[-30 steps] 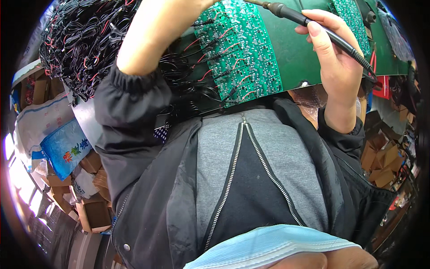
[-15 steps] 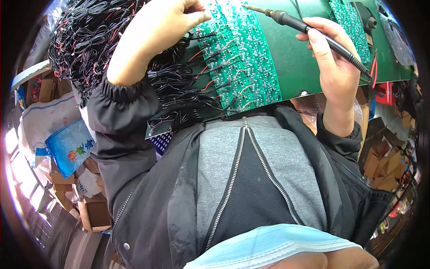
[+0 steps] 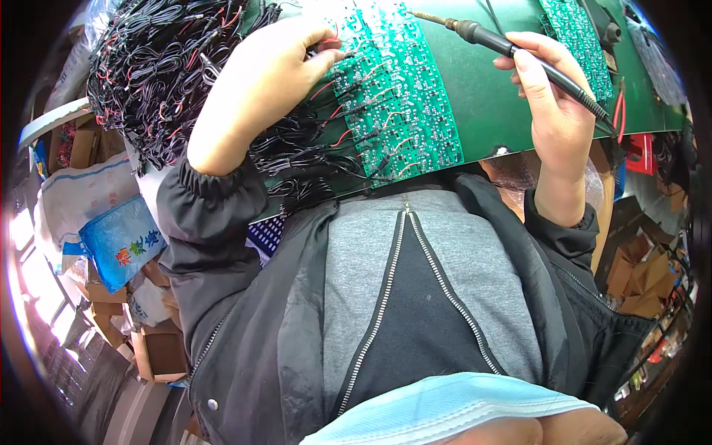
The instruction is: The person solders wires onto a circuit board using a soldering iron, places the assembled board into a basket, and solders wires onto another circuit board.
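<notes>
My right hand (image 3: 552,93) grips a black soldering iron (image 3: 493,41) like a pen. Its brown metal tip points left, in the air past the right edge of a panel of green circuit boards (image 3: 423,96). My left hand (image 3: 282,70) is closed in a pinch at the panel's left edge, on a thin black cable whose red wire end shows by the fingertips; much of that cable is hidden by the hand. Down the panel's left side, several black cables (image 3: 297,159) lie in bundles, their red and black wire ends reaching onto the boards.
A large heap of black cables (image 3: 159,74) covers the table's left part. Another green board panel (image 3: 578,44) lies at the far right, near red-handled pliers (image 3: 620,111). The green tabletop (image 3: 482,111) runs between the panels. Cardboard boxes (image 3: 159,352) stand below left.
My left hand has moved down and slightly right, toward me along the panel's left edge. My right hand with the soldering iron has stayed almost in place.
</notes>
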Demonstrator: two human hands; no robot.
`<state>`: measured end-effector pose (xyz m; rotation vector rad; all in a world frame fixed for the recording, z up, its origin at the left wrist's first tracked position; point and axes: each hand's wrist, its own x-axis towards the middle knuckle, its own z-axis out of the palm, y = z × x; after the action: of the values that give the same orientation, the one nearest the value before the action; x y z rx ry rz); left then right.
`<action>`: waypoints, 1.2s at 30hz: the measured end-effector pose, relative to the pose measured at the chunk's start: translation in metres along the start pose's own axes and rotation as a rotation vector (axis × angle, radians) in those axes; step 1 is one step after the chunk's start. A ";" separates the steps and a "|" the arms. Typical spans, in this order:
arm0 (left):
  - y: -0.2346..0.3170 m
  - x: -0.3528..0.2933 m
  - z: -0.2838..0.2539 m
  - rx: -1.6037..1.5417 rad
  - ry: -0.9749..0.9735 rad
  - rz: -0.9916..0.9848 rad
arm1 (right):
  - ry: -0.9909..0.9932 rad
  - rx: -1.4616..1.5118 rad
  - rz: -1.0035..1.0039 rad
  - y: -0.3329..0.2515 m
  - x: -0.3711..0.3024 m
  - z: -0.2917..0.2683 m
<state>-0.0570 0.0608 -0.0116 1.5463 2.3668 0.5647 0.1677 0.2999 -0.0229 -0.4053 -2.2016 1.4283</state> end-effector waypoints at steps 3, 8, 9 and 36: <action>-0.003 -0.007 0.006 0.027 0.024 0.009 | 0.009 0.010 -0.003 0.005 -0.001 0.005; -0.001 -0.010 0.013 0.061 0.066 0.004 | 0.046 0.126 -0.011 0.008 -0.001 0.025; -0.001 -0.010 0.012 0.073 0.106 0.055 | 0.039 0.181 -0.028 0.008 0.001 0.035; 0.012 0.032 -0.004 0.034 0.063 -0.156 | 0.003 0.178 -0.022 0.016 0.012 0.035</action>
<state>-0.0621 0.0935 -0.0027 1.3596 2.5284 0.5479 0.1388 0.2855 -0.0469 -0.3205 -2.0488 1.5946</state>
